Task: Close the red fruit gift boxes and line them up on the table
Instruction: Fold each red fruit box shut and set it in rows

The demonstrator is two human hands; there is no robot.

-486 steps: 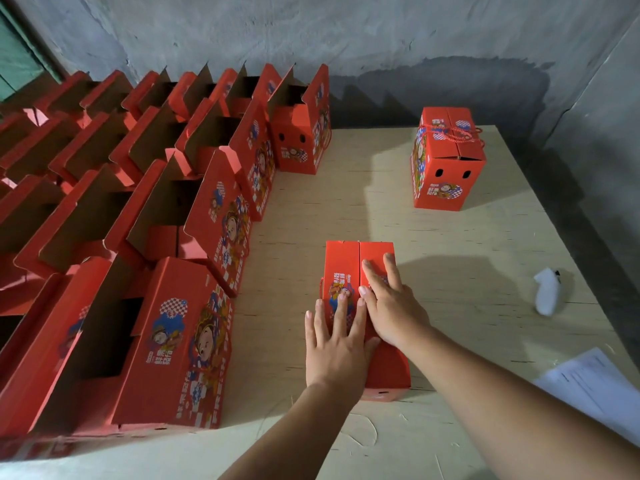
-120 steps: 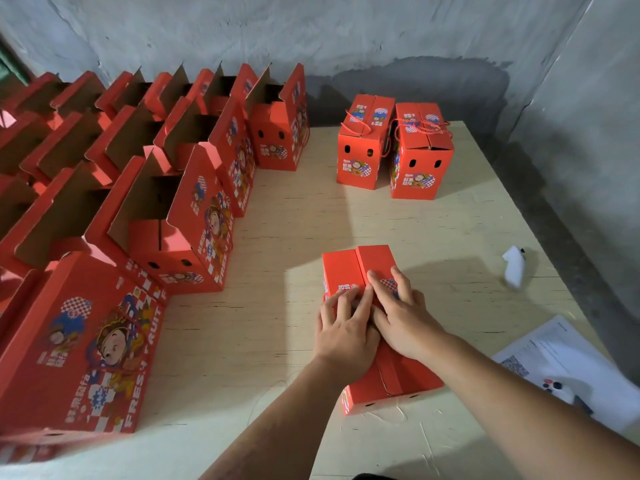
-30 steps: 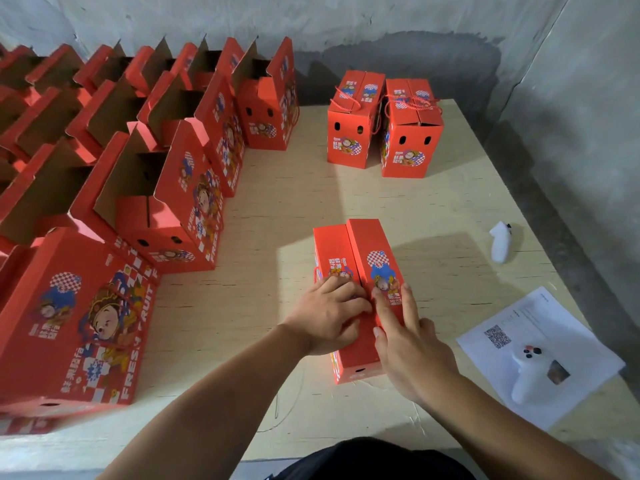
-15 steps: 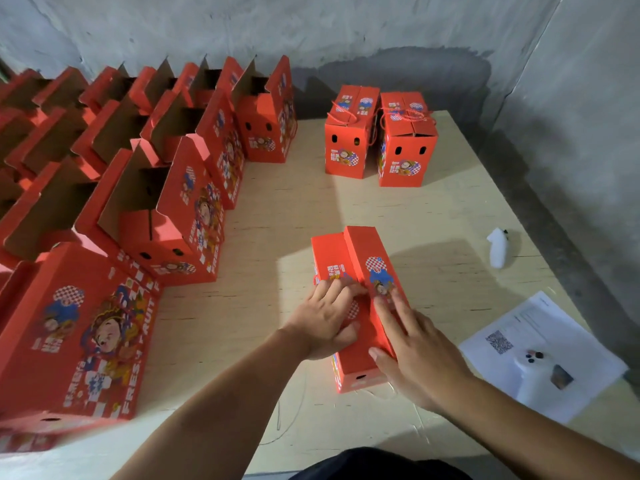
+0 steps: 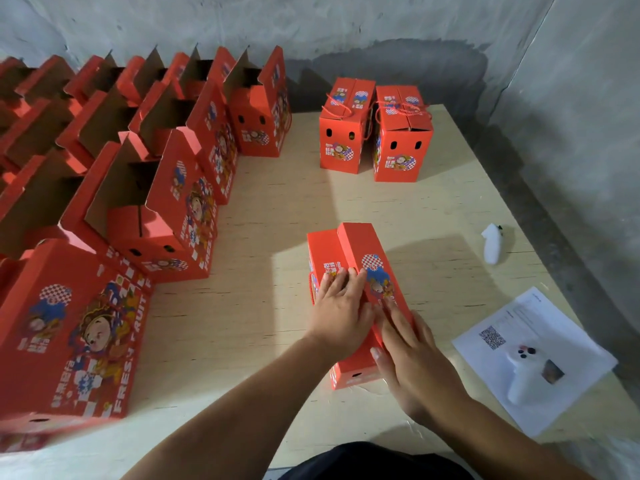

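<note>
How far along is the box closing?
Done: two closed boxes stand side by side at the table's far end. In hand: left hand and right hand press the top flaps of a third box. Left: many open boxes in rows on the left.

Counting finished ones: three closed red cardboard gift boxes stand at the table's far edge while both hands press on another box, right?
Not quite: the head view shows two closed red cardboard gift boxes there, not three. Left hand and right hand do press on another box.
</note>
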